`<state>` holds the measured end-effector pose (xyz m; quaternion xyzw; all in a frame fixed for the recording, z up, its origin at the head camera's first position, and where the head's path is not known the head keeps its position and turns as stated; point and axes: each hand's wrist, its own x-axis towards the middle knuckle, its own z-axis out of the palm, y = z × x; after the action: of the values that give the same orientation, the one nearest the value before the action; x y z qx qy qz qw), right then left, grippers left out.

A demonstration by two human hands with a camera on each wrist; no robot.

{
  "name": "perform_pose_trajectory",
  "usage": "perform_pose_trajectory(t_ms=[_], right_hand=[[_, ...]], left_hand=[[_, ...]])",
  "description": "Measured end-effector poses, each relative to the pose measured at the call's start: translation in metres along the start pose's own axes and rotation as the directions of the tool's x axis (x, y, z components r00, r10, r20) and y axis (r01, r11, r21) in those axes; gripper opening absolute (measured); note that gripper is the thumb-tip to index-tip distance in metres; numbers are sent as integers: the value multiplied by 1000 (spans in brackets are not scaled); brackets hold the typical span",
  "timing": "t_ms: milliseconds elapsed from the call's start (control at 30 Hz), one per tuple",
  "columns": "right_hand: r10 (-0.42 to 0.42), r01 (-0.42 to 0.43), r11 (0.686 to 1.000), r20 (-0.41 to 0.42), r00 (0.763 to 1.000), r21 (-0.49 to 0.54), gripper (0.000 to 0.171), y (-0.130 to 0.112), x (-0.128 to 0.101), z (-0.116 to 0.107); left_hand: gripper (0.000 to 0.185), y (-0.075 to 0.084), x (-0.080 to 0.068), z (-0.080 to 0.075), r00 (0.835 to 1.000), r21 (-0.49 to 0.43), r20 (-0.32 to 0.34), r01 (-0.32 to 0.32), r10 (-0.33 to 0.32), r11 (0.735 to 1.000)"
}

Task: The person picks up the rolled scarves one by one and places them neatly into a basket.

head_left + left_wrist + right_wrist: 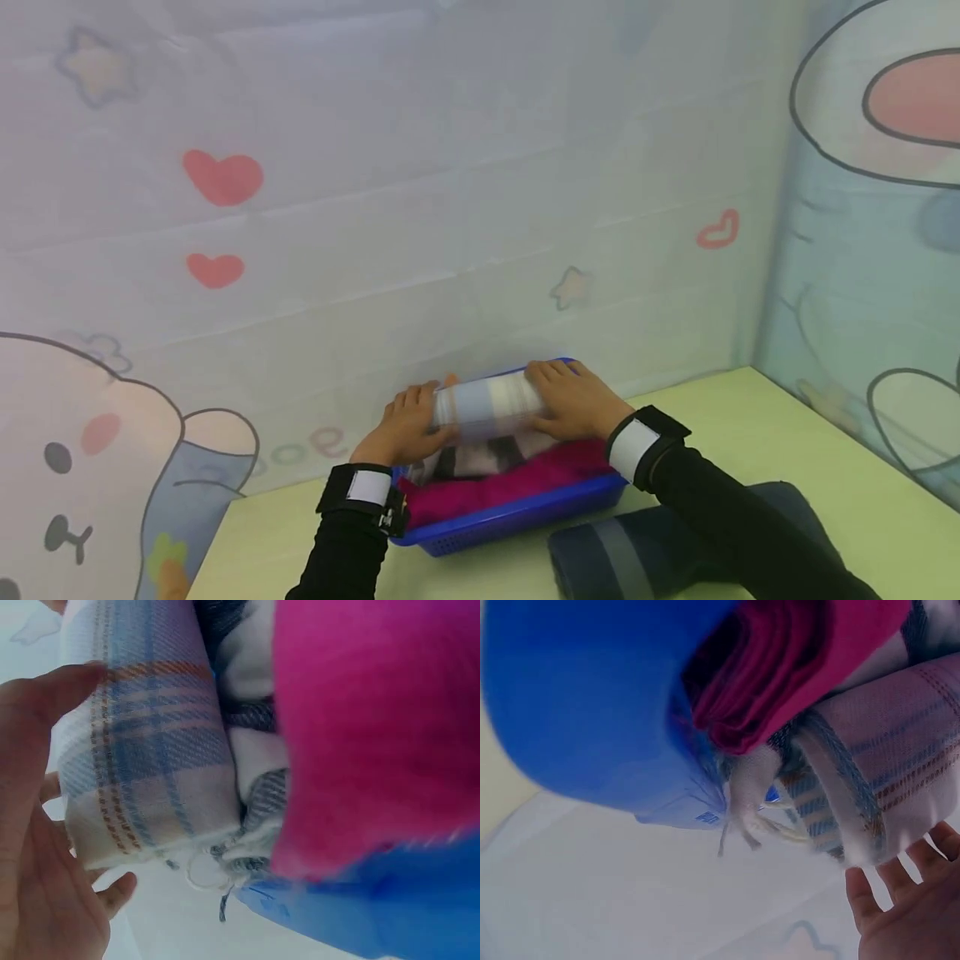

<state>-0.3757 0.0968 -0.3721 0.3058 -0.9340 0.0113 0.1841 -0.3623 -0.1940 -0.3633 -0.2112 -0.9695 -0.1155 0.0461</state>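
Note:
A rolled plaid scarf [483, 404], pale with blue and brown lines, lies crosswise at the back of a blue plastic basket [517, 515]. My left hand [408, 427] grips its left end, thumb on the near side. At the other end my right hand [576, 402] holds the roll between thumb and fingers; in the right wrist view its fingertips [864, 900] are at the scarf's edge. In front of the plaid roll sit a black-and-white scarf [480, 457] and a folded magenta scarf [517, 482]. Loose fringe hangs at the plaid roll's ends in both wrist views.
A dark navy roll with a grey stripe [626, 554] lies on the pale yellow table [705, 417], right of the basket and partly under my right forearm. Behind the basket stands a wall covering [420, 275] printed with hearts and stars.

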Motion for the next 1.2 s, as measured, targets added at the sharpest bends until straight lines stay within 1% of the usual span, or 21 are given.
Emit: perform_pose_trajectory(t_ms=[133, 300, 433, 567, 733, 967, 1067, 1200], right_hand=[[1, 0, 1000, -27, 1000, 29, 65, -5, 0, -3], [-22, 24, 999, -46, 999, 26, 58, -11, 0, -10], [-29, 30, 999, -43, 999, 27, 54, -14, 0, -14], [-17, 18, 999, -34, 999, 51, 52, -14, 1, -16], [5, -4, 998, -23, 1000, 55, 55, -13, -1, -16], [29, -28, 997, -25, 999, 74, 55, -15, -6, -14], [21, -19, 998, -27, 999, 66, 55, -17, -9, -13], [8, -6, 999, -42, 999, 51, 55, -18, -12, -12]], left_hand=[[71, 5, 2, 1, 1000, 11, 1, -3, 2, 1000], [70, 11, 3, -1, 1000, 18, -11, -25, 25, 1000], [67, 14, 3, -5, 998, 1, -23, -52, 52, 999], [65, 15, 0, -7, 998, -15, -30, -63, 63, 998], [66, 15, -2, -5, 997, 17, -31, -72, 73, 997], [56, 15, -4, 1, 989, 55, -91, -115, 120, 992], [57, 15, -6, 2, 986, 70, -103, -123, 130, 990], [58, 19, -6, 0, 980, 73, -122, -152, 160, 986]])
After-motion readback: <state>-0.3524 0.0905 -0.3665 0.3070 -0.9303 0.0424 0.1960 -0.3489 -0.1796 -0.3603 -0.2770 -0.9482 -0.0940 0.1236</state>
